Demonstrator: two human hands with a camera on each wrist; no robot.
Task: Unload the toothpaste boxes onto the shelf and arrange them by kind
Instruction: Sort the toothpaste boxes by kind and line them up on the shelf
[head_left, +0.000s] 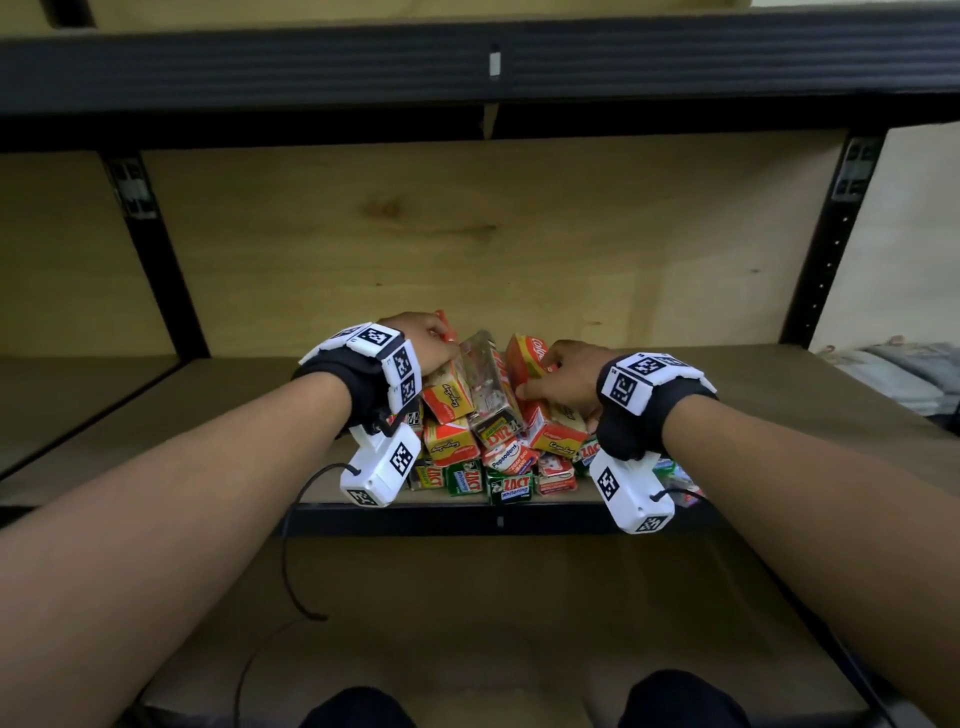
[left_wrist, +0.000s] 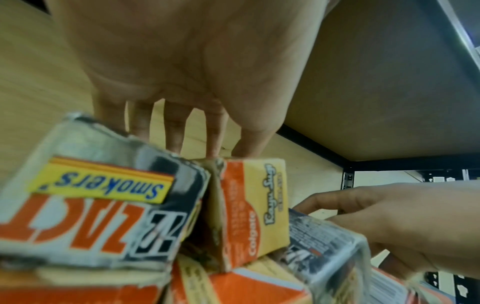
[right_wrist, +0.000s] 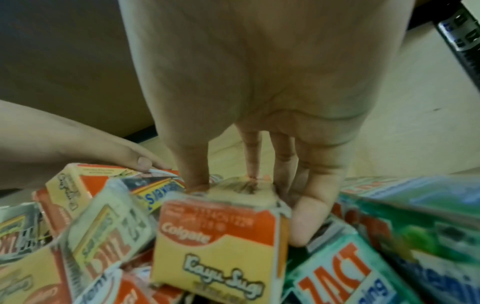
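Currently catalogued, one heap of toothpaste boxes (head_left: 488, 431), lying jumbled at the front edge of the shelf (head_left: 769, 410), not yet sorted by kind.

Item: your left hand (head_left: 423, 340) sat on the far left of the heap, fingers curled down behind a yellow-and-orange Colgate box (left_wrist: 255, 207). Whether they truly gripped it or only hooked its far end, the wrist view was too blurred to settle.

Item: your right hand (head_left: 563, 371) held a second Colgate box (right_wrist: 221, 246), thumb and fingers pinching its far end while it stood propped on the others.

Item: a silver Zact Smokers box (head_left: 491, 387) leaned tilted between your two hands, resting on the boxes beneath.

Item: green Zact Whitening boxes (head_left: 511, 488) and a Pepsodent box (head_left: 506, 457) lay along the front row, close to the shelf lip.

Risks noted: you were drawing from the top of a loose pile, so lifting either Colgate box could have tipped the leaning Zact box and slid the front row off the edge. The worn, crumpled end flaps might also have given way under a pinch, and similar orange boxes invited a mix-up of kinds.
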